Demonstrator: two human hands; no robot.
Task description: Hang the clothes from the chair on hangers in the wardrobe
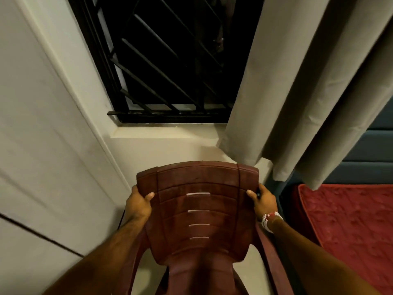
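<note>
A: Left hand [139, 204], right hand [264, 202]: each grips one side of your maroon ribbed plastic chair [197, 182], below the black-barred window [170, 119].
B: Clothes?
A: None visible. Likely a chair-shifting step. Next: locate them.

Pale floor [251, 269] shows beneath the maroon plastic chair [197, 209] in front of me. On my right a red textured cover [350, 231] lies spread flat, just beside the chair.

The chair [197, 209] stands hemmed between a pale panel [42, 145] at left, curtain [297, 92] and bed [350, 220] at right, windowsill [165, 133] just ahead
</note>
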